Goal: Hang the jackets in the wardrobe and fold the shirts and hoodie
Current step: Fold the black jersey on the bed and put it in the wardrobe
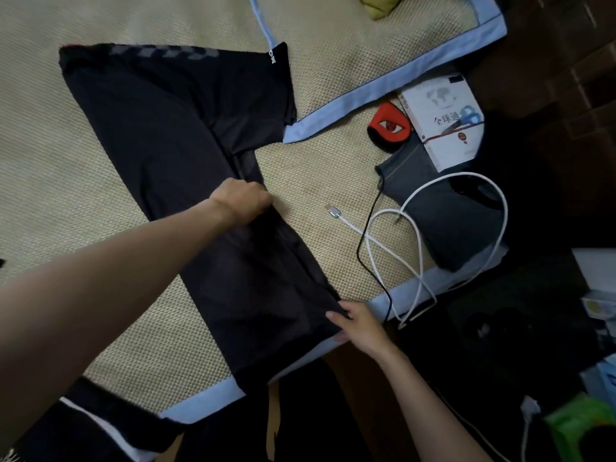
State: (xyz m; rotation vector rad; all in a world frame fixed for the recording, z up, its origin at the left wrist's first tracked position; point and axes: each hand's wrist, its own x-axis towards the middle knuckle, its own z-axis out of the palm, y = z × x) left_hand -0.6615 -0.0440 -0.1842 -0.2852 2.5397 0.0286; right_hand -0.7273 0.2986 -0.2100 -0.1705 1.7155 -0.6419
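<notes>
A black shirt [173,128] lies spread on the woven bed mat [83,181], with a grey patterned band along its far edge. My left hand [241,203] grips a bunched part of the fabric near the shirt's middle. My right hand [358,325] pinches the shirt's near corner at the bed's edge, thumb on top. Another dark garment with a white stripe [100,425] lies at the lower left, over the mat's blue border.
To the right on the mat are a white cable [416,248], a thin black cable [370,225], a folded grey cloth [443,211], a red and black pouch [388,126] and a white book [440,121]. A green box [580,425] sits at the lower right.
</notes>
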